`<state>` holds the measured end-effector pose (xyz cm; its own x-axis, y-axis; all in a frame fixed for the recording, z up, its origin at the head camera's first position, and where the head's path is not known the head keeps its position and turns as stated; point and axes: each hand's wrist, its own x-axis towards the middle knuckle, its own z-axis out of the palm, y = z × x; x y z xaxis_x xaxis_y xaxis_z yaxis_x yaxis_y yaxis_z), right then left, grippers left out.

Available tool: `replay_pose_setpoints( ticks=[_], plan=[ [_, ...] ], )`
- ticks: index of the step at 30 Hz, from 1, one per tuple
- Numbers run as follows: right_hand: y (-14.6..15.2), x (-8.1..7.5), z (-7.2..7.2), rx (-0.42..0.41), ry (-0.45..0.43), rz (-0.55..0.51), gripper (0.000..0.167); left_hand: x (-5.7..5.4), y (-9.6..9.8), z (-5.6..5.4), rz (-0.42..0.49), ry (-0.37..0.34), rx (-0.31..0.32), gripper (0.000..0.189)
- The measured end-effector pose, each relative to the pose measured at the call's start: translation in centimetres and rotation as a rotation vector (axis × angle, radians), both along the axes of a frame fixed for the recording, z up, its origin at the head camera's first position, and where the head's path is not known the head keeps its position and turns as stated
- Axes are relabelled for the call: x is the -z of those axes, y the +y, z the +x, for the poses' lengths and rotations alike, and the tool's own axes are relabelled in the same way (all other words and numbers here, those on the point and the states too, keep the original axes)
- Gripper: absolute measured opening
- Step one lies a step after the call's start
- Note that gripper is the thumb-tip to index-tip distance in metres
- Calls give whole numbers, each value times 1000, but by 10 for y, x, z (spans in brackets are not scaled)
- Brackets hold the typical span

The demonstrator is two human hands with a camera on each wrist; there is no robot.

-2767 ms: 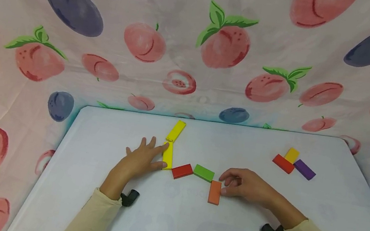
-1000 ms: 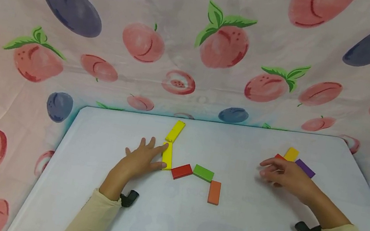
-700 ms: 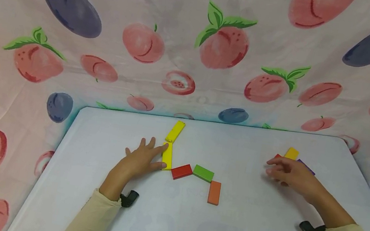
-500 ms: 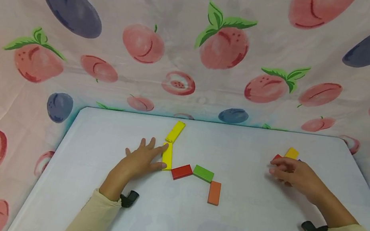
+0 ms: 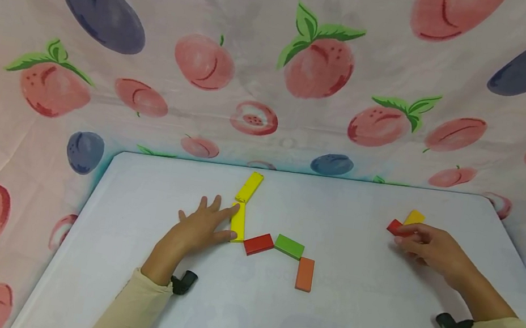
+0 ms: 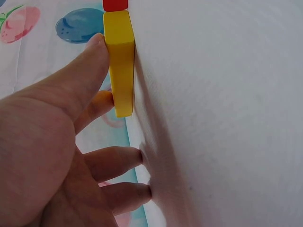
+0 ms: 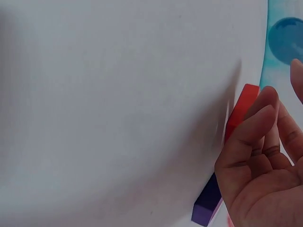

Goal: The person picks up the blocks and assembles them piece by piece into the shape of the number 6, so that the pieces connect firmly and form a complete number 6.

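My left hand, fingers spread, touches a flat yellow block with thumb and index finger along its left side. In the left wrist view that yellow block lies beside the fingertips. A second yellow block adjoins its far end; from its near end a red block, a green block and an orange block follow in a zigzag. My right hand has its bent thumb and index finger over another red block. A purple block shows below that hand, hidden from the head view.
An amber block lies just beyond the right-hand red block. The white table has rounded corners and its far edge meets a fruit-printed cloth. Black wrist cameras hang under both sleeves.
My right hand has left the orange block and moved right to the small group there, sliding further over the red block and covering the purple one. The left hand stays put.
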<state>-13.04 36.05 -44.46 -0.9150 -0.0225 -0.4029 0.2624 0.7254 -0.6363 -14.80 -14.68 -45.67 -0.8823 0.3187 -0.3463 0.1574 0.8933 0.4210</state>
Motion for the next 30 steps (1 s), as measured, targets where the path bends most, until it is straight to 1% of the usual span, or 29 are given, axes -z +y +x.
replay_pose_setpoints(
  ticks=[8,11,25,30],
  plan=[
    [8,1,-1,47,-25,18,80,1,-1,1,6,4,-2,70],
    [11,3,-1,59,-24,32,82,2,-1,1,8,7,-2,70],
    [15,4,-2,89,-8,58,80,2,-1,0,2,10,-4,70],
    [14,5,-3,82,4,66,77,2,-1,0,-2,7,-4,70]
  ],
)
